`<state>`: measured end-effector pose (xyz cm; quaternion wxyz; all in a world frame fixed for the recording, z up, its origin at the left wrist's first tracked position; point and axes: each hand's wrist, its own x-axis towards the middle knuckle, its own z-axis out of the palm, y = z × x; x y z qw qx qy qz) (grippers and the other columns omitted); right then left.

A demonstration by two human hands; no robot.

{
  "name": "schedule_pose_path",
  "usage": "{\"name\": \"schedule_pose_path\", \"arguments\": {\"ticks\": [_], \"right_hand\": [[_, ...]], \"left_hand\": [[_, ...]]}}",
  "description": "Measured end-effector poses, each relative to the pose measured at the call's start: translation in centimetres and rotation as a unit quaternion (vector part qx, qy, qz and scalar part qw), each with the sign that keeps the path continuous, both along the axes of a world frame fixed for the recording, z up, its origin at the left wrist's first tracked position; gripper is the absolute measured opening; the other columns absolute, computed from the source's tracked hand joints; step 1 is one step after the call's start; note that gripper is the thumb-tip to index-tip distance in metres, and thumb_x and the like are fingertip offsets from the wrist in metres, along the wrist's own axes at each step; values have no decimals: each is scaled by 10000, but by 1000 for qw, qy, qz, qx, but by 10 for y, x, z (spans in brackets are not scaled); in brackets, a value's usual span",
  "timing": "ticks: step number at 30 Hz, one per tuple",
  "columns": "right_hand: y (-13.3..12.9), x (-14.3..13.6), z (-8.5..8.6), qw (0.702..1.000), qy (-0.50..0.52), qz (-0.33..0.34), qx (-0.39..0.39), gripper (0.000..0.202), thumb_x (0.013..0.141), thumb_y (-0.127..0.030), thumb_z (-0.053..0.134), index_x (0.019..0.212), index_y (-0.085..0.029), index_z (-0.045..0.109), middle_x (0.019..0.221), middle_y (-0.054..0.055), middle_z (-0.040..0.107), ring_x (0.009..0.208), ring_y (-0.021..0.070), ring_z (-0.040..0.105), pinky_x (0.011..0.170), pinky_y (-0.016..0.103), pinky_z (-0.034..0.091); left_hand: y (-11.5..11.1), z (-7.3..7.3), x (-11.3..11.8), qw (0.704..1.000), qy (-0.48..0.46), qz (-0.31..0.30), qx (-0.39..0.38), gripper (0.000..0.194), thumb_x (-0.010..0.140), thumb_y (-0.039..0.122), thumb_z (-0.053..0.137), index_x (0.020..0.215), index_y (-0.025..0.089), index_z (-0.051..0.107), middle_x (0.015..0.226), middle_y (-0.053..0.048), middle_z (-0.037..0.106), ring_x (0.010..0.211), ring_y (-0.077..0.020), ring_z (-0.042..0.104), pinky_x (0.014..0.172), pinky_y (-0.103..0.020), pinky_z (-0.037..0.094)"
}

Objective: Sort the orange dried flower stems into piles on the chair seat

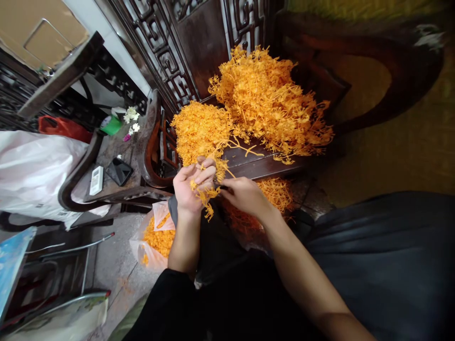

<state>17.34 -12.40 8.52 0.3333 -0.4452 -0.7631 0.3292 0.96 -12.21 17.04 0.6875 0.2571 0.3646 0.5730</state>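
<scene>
My left hand (194,184) is raised palm up with its fingers curled around small orange plastic flower pieces (206,196), some dangling over the palm. Close beside it, my right hand (247,196) is closed in a pinch, fingertips at the flower pieces; what it grips is hidden. A thin orange stem (229,171) rises near its fingertips. Just beyond the hands, a dense orange heap (202,128) and a larger, looser heap of branching orange flower pieces (266,99) lie on a dark wooden seat (245,163). A bare branched orange stem (245,148) rests between them.
Below the seat is a container of orange stems (275,192). On the floor at left stands a pink plastic bag (142,251) with orange pieces. A wooden side table (106,189) bears a phone (120,171), a white device (96,180) and a green tape roll (111,124).
</scene>
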Motion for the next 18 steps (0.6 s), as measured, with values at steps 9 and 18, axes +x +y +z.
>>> {"name": "schedule_pose_path", "arguments": {"ticks": [9,18], "right_hand": [[-17,-13,37,970,208,-37,-123,378,937,-571,627,834,-211,677,695,-11,631,610,135,507,609,283,381],[-18,-32,26,952,251,-113,-134,288,937,-512,622,922,-227,583,794,18,674,687,164,585,633,289,429]], "left_hand": [[12,-15,-1,999,0,25,26,137,854,308,596,919,196,638,938,-56,559,500,-63,195,333,-200,185],[10,-17,12,998,38,24,50,206,861,401,622,857,199,584,831,-27,508,469,-55,207,333,-223,168]]}}
